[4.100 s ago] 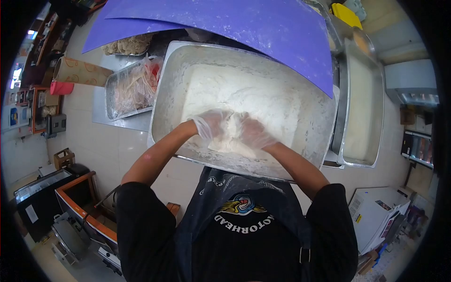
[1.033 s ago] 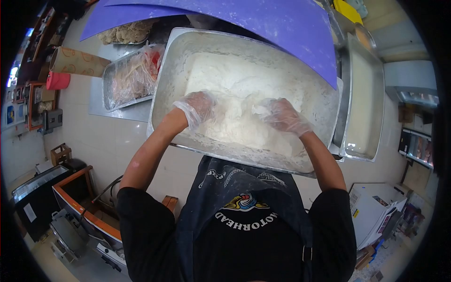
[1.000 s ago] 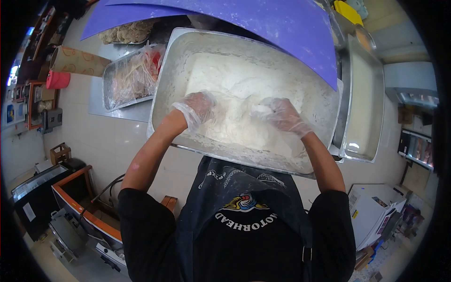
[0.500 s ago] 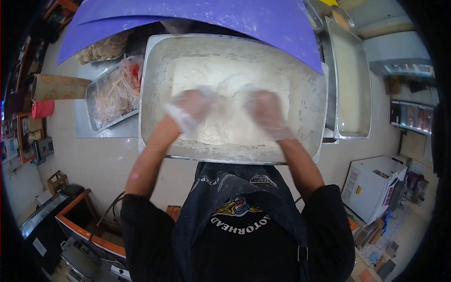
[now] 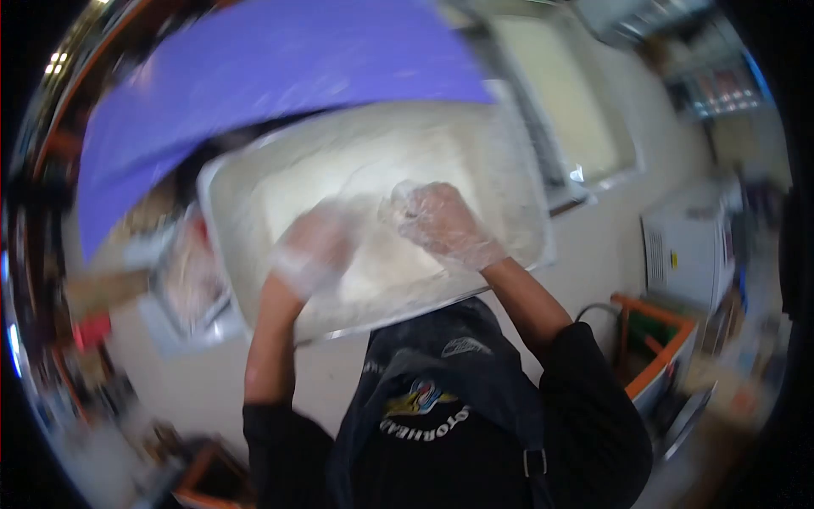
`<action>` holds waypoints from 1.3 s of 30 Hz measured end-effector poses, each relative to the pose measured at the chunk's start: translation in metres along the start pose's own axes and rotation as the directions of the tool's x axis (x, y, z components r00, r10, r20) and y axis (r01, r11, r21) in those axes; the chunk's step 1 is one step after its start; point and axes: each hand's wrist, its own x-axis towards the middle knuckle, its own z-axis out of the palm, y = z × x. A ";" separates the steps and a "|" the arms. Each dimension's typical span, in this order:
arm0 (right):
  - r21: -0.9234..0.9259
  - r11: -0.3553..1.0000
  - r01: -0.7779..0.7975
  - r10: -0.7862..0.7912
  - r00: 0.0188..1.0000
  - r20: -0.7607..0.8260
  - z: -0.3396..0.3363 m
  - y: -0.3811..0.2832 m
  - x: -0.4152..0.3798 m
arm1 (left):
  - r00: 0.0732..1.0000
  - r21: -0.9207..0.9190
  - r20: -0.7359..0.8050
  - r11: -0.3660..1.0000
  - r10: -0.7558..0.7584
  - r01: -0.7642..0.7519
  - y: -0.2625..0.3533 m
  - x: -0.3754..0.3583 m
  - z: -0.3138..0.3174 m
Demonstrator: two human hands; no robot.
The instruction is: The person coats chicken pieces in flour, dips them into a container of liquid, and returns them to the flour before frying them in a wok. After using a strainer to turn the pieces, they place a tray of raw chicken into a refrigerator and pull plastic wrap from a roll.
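Observation:
A deep metal tray (image 5: 526,191) holds loose white flour (image 5: 381,263), which also dusts its walls. Both of my hands wear clear plastic gloves and are over the flour. My left hand (image 5: 318,242) is at the left part of the flour, its fingers smeared by motion. Nearer the middle, my right hand (image 5: 439,222) has its fingers curled in; whatever they hold, if anything, is hidden by the fingers and the crumpled glove.
A purple sheet (image 5: 288,64) overhangs the tray's far side. Left of the tray, a smaller tray (image 5: 191,280) holds something wrapped in plastic. A long metal tray with pale contents (image 5: 560,89) stands at right. A white appliance (image 5: 691,250) stands farther right.
The view has turned, so the tray appears tilted and farther left. My right hand has moved closer to my left, and its fingers now show curled.

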 end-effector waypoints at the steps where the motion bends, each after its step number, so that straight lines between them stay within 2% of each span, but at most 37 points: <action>1: -0.089 0.990 0.105 -0.116 0.986 -0.120 -0.010 0.015 -0.013 | 0.996 0.012 0.086 1.000 0.000 -0.001 0.014 0.012 -0.026; 2: -0.214 0.962 0.167 -0.214 0.951 -0.221 -0.021 0.027 -0.033 | 0.992 0.081 -0.012 0.989 0.128 -0.127 0.001 -0.009 -0.020; 3: -0.009 0.999 0.046 -0.047 0.971 -0.236 -0.028 0.023 -0.040 | 0.951 0.092 0.294 0.993 -0.100 0.076 0.031 0.012 -0.051; 4: 0.199 0.977 -0.072 0.121 0.962 -0.244 -0.036 0.021 -0.048 | 0.950 0.070 0.301 0.995 -0.083 0.065 0.034 0.024 -0.055; 6: 0.141 0.978 -0.152 0.183 0.952 -0.243 -0.065 0.004 -0.062 | 0.970 -0.049 0.239 0.997 -0.040 0.053 0.052 0.049 -0.049; 7: 0.125 0.969 -0.215 0.248 0.868 -0.430 -0.068 -0.007 -0.079 | 0.976 -0.116 0.217 0.992 -0.020 0.046 0.068 0.065 -0.043; 9: 0.188 0.969 -0.161 0.239 0.807 -0.540 -0.088 -0.028 -0.115 | 0.978 -0.247 0.205 0.968 0.021 0.031 0.111 0.093 -0.027; 12: 0.432 0.890 -0.147 0.376 0.772 -0.513 -0.139 -0.078 -0.205 | 0.970 -0.437 0.221 0.899 0.098 0.009 0.191 0.116 -0.004; 15: 0.236 0.944 -0.229 0.329 0.629 -0.704 -0.149 -0.087 -0.308 | 0.931 -0.614 0.275 0.789 0.240 -0.022 0.286 0.125 0.027; 17: 0.137 0.894 -0.426 0.378 0.555 -0.741 -0.144 -0.094 -0.372 | 0.877 -0.724 0.325 0.689 0.355 -0.011 0.349 0.125 0.046; 18: 0.104 0.850 -0.516 0.399 0.503 -0.766 -0.135 -0.095 -0.405 | 0.835 -0.770 0.349 0.637 0.426 -0.003 0.381 0.123 0.055; 19: -0.020 0.800 -0.599 0.364 0.513 -0.778 -0.123 -0.091 -0.438 | 0.781 -0.798 0.370 0.603 0.502 -0.010 0.409 0.121 0.067; 20: -0.044 0.770 -0.637 0.316 0.440 -0.841 -0.111 -0.091 -0.472 | 0.715 -0.817 0.388 0.575 0.582 -0.025 0.440 0.119 0.076; 22: -0.088 0.676 -0.731 0.207 0.304 -0.930 -0.097 -0.114 -0.535 | 0.520 -0.768 0.352 0.558 0.778 -0.314 0.485 0.128 0.132; 23: -0.094 0.658 -0.747 0.078 0.192 -0.978 -0.090 -0.128 -0.559 | 0.397 -0.746 0.326 0.492 0.858 -0.449 0.509 0.134 0.158; 26: 0.253 0.486 -0.837 0.325 -0.096 -0.941 -0.084 -0.169 -0.605 | 0.146 -0.752 0.583 0.598 0.800 -0.277 0.609 0.105 0.176; 27: 0.241 0.425 -0.873 0.159 -0.190 -0.969 -0.073 -0.166 -0.619 | 0.115 -0.791 0.380 0.387 0.918 -0.474 0.621 0.101 0.204; 30: 0.474 0.313 -0.823 0.239 -0.415 -0.878 -0.091 -0.204 -0.645 | -0.019 -0.828 0.344 0.293 0.939 -0.479 0.692 0.074 0.223; 31: 0.487 0.277 -0.828 0.220 -0.438 -0.871 -0.092 -0.206 -0.649 | -0.256 -0.911 0.126 0.010 0.958 -0.412 0.708 0.073 0.229; 33: 0.534 0.225 -0.815 0.192 -0.500 -0.845 -0.092 -0.208 -0.671 | -0.355 -0.875 0.078 -0.106 0.932 -0.472 0.741 0.066 0.256; 34: 0.587 0.182 -0.789 0.231 -0.546 -0.805 -0.094 -0.212 -0.681 | -0.399 -0.855 0.052 -0.166 0.916 -0.492 0.756 0.062 0.267; 37: 0.714 0.060 -0.697 0.314 -0.666 -0.676 -0.099 -0.218 -0.713 | -0.478 -0.795 0.090 -0.226 0.874 -0.563 0.814 0.044 0.265; 39: 0.762 -0.019 -0.647 0.319 -0.727 -0.608 -0.102 -0.212 -0.727 | -0.477 -0.875 -0.037 -0.259 0.878 -0.409 0.837 0.035 0.285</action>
